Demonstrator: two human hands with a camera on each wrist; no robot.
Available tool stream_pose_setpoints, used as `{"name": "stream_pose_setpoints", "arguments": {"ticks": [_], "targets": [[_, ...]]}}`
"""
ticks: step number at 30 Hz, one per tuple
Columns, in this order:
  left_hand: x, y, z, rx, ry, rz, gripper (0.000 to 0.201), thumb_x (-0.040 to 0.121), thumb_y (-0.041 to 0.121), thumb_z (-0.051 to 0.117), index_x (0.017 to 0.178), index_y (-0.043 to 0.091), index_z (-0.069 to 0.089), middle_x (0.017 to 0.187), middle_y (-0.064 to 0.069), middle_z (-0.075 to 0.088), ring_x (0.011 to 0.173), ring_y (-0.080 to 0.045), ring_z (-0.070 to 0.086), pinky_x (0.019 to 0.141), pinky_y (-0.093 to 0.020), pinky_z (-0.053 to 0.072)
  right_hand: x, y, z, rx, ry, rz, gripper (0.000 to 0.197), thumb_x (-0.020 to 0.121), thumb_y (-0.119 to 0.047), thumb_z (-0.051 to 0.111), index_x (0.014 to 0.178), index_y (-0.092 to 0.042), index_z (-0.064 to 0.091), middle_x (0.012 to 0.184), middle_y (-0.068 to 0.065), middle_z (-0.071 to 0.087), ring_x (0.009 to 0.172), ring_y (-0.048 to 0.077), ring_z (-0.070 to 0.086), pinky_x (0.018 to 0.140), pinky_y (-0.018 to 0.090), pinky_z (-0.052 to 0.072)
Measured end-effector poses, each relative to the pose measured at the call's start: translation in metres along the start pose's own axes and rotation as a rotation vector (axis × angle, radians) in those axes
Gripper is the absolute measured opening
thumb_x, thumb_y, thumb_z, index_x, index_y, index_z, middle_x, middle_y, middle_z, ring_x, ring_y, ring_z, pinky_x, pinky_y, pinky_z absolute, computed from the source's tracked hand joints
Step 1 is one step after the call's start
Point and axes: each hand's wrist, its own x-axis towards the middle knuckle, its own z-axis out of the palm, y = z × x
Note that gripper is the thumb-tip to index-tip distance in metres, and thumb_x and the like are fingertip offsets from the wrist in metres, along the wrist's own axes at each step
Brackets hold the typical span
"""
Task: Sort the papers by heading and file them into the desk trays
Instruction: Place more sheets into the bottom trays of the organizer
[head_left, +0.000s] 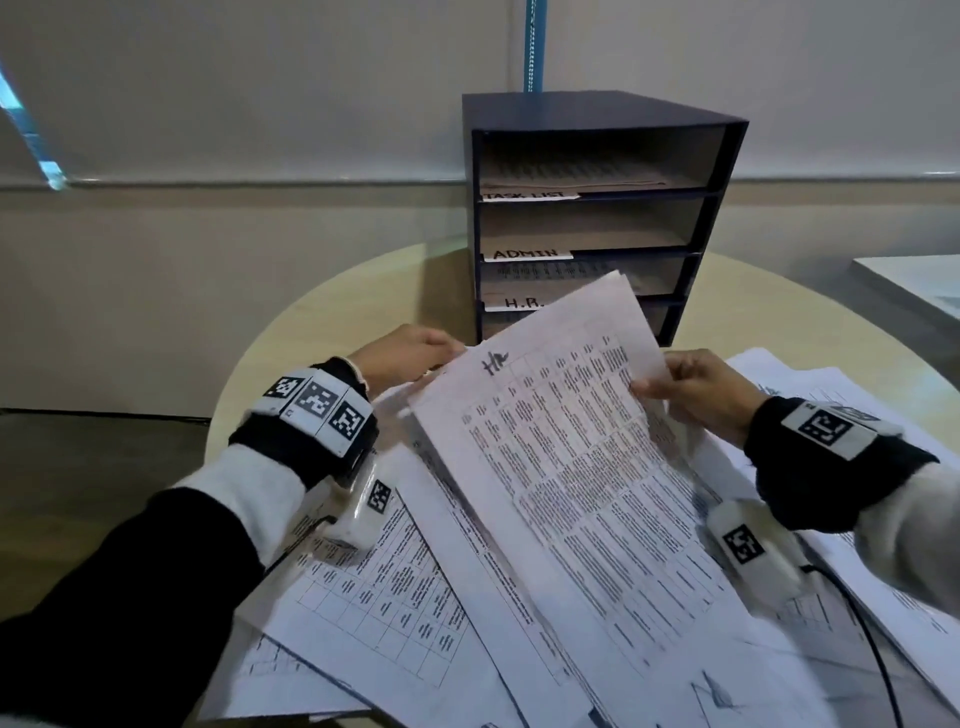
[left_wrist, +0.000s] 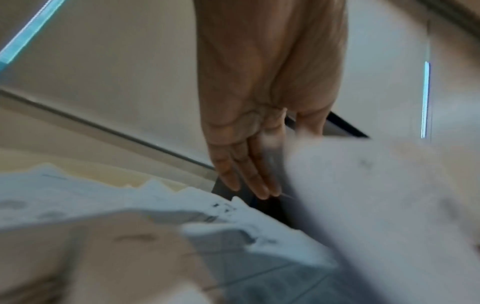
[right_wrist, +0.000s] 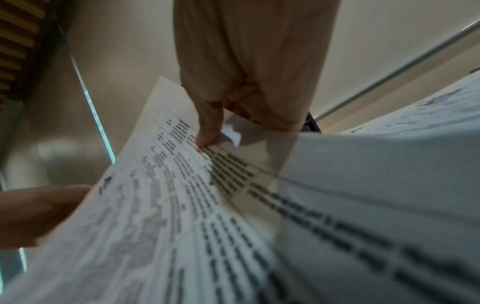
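The right hand (head_left: 696, 395) pinches the HR sheet (head_left: 571, 467), the left hand (head_left: 405, 358), apparently straight-fingered, touches its far corner; H.R. tray (head_left: 670, 283) lies just beyond both grips.

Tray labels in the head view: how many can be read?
3: TASK LIST on the top shelf edge, ADMIN below it, H.R. third down. The held sheet may hide a fourth.
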Motion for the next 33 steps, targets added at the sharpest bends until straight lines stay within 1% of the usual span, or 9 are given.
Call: {"name": "stream_pose_setpoints", "arguments": {"ticks": [3,7,11,16,21,23,25,29,33], "targets": [[-0.005,0.016,0.002,-0.395,0.001,0.063,0.045,0.093,0.047,0.035,0.094,0.015,0.066,0.101,-0.010,0.068,0.093,-0.023,0.064,0.084,-0.032,0.051,0.009,-0.003,-0.009,0.014,0.177,-0.043,0.021,0.091,-0.002,0.054,0.071,-0.010,0.058,0.043,-0.009,0.057,0.035,0.001,0.043,0.038,0.012,0.035],[-0.005,0.036,0.002,-0.725,0.199,0.228,0.055,0.085,0.045,0.053,0.114,-0.001,0.059,0.091,-0.006,0.068,0.072,-0.015,0.062,0.061,-0.023,0.051,0.016,-0.031,-0.022,0.180,0.381,-0.163,0.009,0.090,-0.007,0.055,0.096,-0.011,0.061,0.061,-0.016,0.067,0.059,0.002,0.061,0.057,0.020,0.052],[-0.010,0.072,0.006,-0.638,0.337,0.342,0.029,0.093,0.021,0.053,0.116,0.004,0.055,0.101,-0.002,0.067,0.089,-0.014,0.067,0.076,-0.025,0.055,0.012,-0.085,-0.026,0.300,0.364,-0.361,0.034,0.061,-0.035,0.074,0.092,-0.023,0.068,0.087,-0.011,0.073,0.088,0.010,0.067,0.085,0.033,0.055],[-0.013,0.095,0.007,-0.635,0.455,0.446,0.030,0.098,0.010,0.040,0.126,0.005,0.048,0.126,-0.009,0.058,0.117,-0.020,0.056,0.102,-0.038,0.045,0.005,-0.120,-0.027,0.243,0.532,-0.542,0.018,0.087,-0.006,0.054,0.099,-0.019,0.052,0.084,-0.017,0.071,0.085,0.000,0.065,0.078,0.018,0.050],[-0.007,0.070,0.032,-0.572,0.387,0.332,0.049,0.090,0.029,0.055,0.131,0.004,0.044,0.128,-0.013,0.057,0.117,-0.028,0.055,0.102,-0.049,0.043,-0.014,-0.086,-0.015,0.253,0.511,-0.452,0.048,0.060,-0.044,0.077,0.097,-0.024,0.056,0.093,-0.013,0.070,0.090,0.004,0.065,0.078,0.018,0.052],[-0.004,0.062,0.043,-0.521,0.347,0.271,0.064,0.086,0.040,0.056,0.137,0.007,0.038,0.137,-0.013,0.049,0.126,-0.028,0.047,0.108,-0.047,0.038,-0.013,-0.070,-0.013,0.238,0.498,-0.388,0.037,0.071,-0.037,0.071,0.101,-0.021,0.058,0.083,-0.022,0.071,0.083,-0.004,0.066,0.074,0.013,0.052],[0.000,0.063,0.045,-0.514,0.329,0.223,0.059,0.092,0.038,0.049,0.140,0.007,0.034,0.140,-0.012,0.046,0.127,-0.025,0.046,0.108,-0.045,0.037,-0.008,-0.065,-0.017,0.190,0.549,-0.351,0.017,0.088,-0.016,0.061,0.104,-0.020,0.057,0.083,-0.021,0.071,0.082,-0.003,0.065,0.076,0.016,0.052],[0.011,0.079,0.037,-0.488,0.371,0.149,0.047,0.097,0.023,0.042,0.140,0.005,0.034,0.141,-0.010,0.045,0.128,-0.025,0.045,0.108,-0.045,0.038,0.004,-0.075,-0.026,0.028,0.635,-0.279,0.022,0.088,-0.006,0.053,0.104,-0.017,0.042,0.103,0.006,0.060,0.090,0.016,0.060,0.081,0.030,0.052],[0.022,0.073,0.047,-0.536,0.298,0.035,0.030,0.096,0.003,0.041,0.123,0.001,0.054,0.119,-0.011,0.061,0.110,-0.025,0.057,0.100,-0.036,0.045,0.021,-0.050,-0.039,-0.157,0.560,-0.027,0.058,0.062,-0.023,0.058,0.115,-0.005,0.045,0.100,0.015,0.065,0.088,0.031,0.063,0.083,0.049,0.053]]}}
